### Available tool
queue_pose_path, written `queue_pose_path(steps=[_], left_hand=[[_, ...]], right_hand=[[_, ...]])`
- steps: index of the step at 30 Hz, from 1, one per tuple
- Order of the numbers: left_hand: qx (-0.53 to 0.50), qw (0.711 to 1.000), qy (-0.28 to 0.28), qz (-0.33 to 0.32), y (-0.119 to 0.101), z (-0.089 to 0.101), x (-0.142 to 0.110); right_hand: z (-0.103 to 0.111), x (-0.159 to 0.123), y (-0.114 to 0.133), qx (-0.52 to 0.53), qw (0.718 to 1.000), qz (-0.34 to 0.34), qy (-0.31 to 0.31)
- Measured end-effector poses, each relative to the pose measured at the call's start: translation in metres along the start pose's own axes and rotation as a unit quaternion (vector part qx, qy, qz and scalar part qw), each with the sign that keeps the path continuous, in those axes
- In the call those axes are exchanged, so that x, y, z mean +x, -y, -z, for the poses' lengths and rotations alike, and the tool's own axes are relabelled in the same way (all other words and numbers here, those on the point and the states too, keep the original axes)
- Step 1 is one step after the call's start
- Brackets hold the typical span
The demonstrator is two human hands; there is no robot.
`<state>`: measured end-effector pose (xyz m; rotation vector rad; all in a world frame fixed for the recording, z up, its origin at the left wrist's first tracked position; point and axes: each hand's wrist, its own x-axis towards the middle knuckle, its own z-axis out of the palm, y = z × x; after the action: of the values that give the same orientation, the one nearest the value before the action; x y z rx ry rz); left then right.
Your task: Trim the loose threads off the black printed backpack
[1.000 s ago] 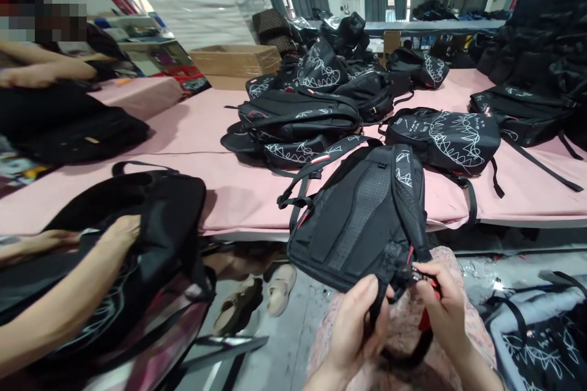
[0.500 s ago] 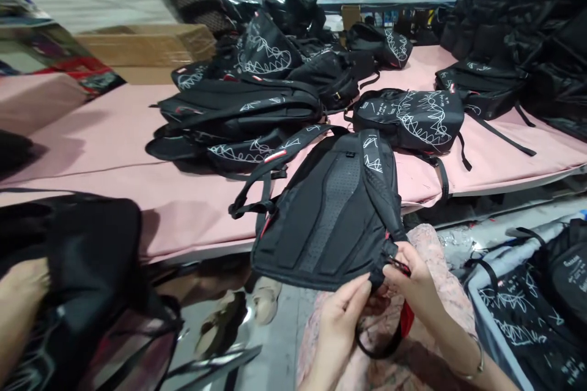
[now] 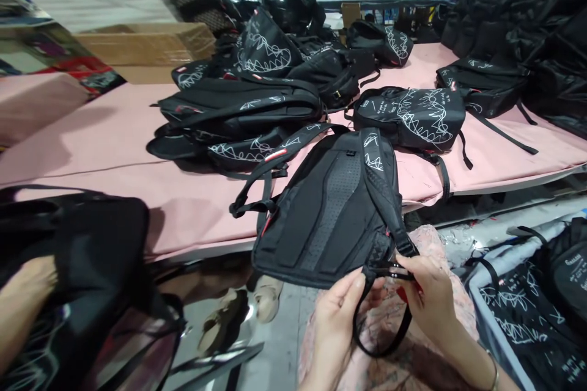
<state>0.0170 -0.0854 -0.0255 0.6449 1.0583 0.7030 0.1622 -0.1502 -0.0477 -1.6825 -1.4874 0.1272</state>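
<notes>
Pink-covered tabletop (image 3: 188, 220) spans the view, black backpacks heaped on its far half; the nearest, a scribble-printed backpack (image 3: 431, 116), lies just beyond the one in work. This black backpack (image 3: 321, 214) lies back panel up, its lower end jutting past the tabletop's near edge toward the wearer's lap, probably so that its bottom corner comes within easy reach. Both hands meet at that corner, the bag's body stretching away beyond them. Left hand (image 3: 339, 302) closed, pinching webbing at the corner, seemingly to steady it; a black webbing loop (image 3: 376, 354) hangs below, between the hands. Right hand (image 3: 431, 287), just beside, closed around a small dark fitting (image 3: 393, 270) with bright specks, its kind unclear, level with the bag's lower edge.
</notes>
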Motion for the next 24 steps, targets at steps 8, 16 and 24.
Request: queue_pose_path(steps=[8, 16, 24], left_hand=[[0.063, 0.997, 0.018, -0.040, 0.006, 0.003, 0.000], [0.062, 0.988, 0.097, -0.102, -0.020, 0.015, 0.002], [0.227, 0.944, 0.200, -0.136, -0.050, 0.000, 0.016]], right_hand=[[0.001, 0.005, -0.001, -0.004, 1.000, 0.005, 0.025], [0.009, -0.006, -0.007, 0.187, 0.979, -0.061, -0.054], [-0.011, 0.005, -0.050, 0.280, 0.920, -0.273, -0.019]])
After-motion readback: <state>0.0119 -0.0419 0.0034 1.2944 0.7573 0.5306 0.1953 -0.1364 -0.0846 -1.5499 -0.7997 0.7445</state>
